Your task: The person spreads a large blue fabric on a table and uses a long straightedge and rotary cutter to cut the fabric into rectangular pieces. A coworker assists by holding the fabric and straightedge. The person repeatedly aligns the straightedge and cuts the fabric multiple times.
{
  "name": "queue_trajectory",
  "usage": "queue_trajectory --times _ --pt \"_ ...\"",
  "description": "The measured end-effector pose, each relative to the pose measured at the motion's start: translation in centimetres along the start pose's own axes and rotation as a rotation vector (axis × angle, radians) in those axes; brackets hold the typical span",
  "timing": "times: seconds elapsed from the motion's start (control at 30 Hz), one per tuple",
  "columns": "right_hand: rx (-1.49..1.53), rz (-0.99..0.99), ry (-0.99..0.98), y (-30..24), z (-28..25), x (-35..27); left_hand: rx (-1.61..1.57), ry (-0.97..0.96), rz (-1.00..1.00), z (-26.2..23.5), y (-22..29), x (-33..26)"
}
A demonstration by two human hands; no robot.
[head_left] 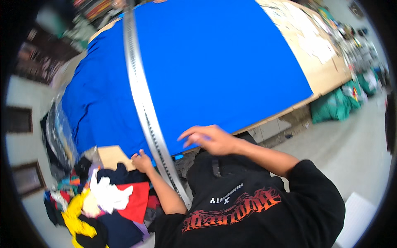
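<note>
A wide sheet of bright blue fabric (215, 62) covers most of the table, smooth on the right and wrinkled on the left. Across it lies a long metal ruler (142, 95), its near end jutting past the table edge toward my body. My left hand (142, 162) is at the near edge of the fabric, just left of the ruler, with its fingers slightly bent and apart. Over the near edge, right of the ruler, my right hand (211, 139) hovers with loosely spread fingers, slightly blurred and holding nothing.
Another person's hand (119, 4) is by the ruler's far end. Loose clothes, among them a white cloth (109, 192) and a red cloth (135, 198), are heaped at lower left. Scraps of pale paper (316, 47) lie on the table's right end; green sacks (336, 104) sit beside it.
</note>
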State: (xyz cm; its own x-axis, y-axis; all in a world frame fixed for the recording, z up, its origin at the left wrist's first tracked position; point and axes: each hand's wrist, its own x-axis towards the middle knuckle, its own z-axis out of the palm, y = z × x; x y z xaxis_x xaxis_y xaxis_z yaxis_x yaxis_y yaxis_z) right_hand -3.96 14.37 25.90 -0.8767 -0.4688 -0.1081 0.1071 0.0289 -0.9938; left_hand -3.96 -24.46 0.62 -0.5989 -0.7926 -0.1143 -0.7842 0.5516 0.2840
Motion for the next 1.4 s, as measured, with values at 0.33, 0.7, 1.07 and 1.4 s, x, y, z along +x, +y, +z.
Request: queue_trajectory --times 0.33,0.7,1.07,1.4 --pt "0.483 -1.199 0.121 -21.1 1.2 -4.5 -0.49 -0.085 0.146 -4.5 7.1 -0.7" --pt "-0.265 -1.16 0.237 -19.4 -18.4 -14.4 -0.871 -0.675 0.779 -14.1 27.5 -26.3" --pt "0.245 0.125 0.559 -1.0 -34.6 -20.5 -0.845 -1.436 1.079 -9.4 42.9 -52.6" --pt "0.418 -0.165 0.578 -3.2 -43.1 -24.3 -1.637 -1.598 0.201 2.0 41.8 -47.2"
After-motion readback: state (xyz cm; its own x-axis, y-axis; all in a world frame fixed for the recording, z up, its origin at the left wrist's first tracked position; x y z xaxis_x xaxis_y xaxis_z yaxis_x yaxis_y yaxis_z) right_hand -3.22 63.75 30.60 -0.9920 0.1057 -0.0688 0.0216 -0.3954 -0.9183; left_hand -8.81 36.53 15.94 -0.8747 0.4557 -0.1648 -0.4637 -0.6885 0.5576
